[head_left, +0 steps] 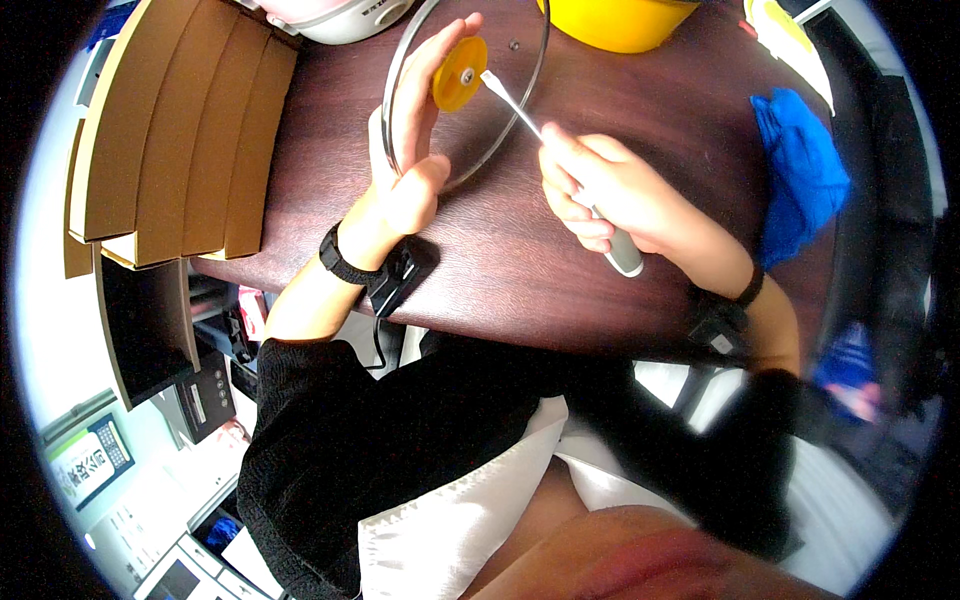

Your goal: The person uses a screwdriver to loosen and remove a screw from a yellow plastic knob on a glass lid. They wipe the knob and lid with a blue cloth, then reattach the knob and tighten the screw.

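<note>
My left hand (415,140) holds a round glass pot lid (500,120) upright on edge above the dark wooden table (620,110), fingers spread behind the glass. An orange round knob (459,73) sits at the lid's centre. My right hand (610,195) is closed around the grey handle of a screwdriver (520,110), whose metal shaft points up and left with its tip at the orange knob.
A yellow bowl-like vessel (620,22) and a white appliance (340,15) stand at the table's far edge. A blue cloth (800,170) lies at the right. Tan cardboard flaps (170,130) lie at the left. Both wrists wear black bands.
</note>
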Available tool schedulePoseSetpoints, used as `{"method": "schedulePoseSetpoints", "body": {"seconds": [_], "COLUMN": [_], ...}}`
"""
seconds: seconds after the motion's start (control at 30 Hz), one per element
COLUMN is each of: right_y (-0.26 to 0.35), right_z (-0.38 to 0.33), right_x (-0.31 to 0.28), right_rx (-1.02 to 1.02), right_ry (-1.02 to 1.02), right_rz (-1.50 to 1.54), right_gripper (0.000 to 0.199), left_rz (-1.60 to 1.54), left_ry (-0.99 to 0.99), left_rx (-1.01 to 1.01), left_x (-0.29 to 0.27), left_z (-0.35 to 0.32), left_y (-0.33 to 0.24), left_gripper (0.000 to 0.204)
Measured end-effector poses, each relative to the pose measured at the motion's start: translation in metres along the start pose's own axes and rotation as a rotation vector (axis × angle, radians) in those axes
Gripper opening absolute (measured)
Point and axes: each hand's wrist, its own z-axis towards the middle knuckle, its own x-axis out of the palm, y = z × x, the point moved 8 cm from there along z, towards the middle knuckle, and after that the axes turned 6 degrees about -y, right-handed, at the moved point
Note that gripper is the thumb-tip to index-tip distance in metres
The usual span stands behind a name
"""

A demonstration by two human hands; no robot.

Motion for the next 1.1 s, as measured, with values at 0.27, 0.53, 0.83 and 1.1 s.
{"method": "schedulePoseSetpoints", "body": {"seconds": [0.27,0.53,0.83,1.1], "right_y": [0.005,0.012,0.001,0.002], "right_z": [0.008,-0.001,-0.001,-0.001], "right_x": [-0.006,0.002,0.007,0.008], "right_rx": [-0.232,-0.162,0.004,-0.012], "right_ry": [-0.062,0.07,0.1,0.11], "right_rz": [-0.198,-0.045,0.159,0.156], "right_gripper": [0.047,0.03,0.03,0.03], "left_rz": [0.005,0.014,0.031,0.122], "left_ry": [0.034,0.013,0.071,0.122], "left_rx": [0.037,0.008,0.032,0.012], "left_x": [0.004,0.005,0.007,0.008], "left_z": [-0.002,-0.001,-0.004,-0.003], "left_y": [-0.001,0.001,0.0,-0.002], "left_gripper": [0.081,0.083,0.086,0.091]}}
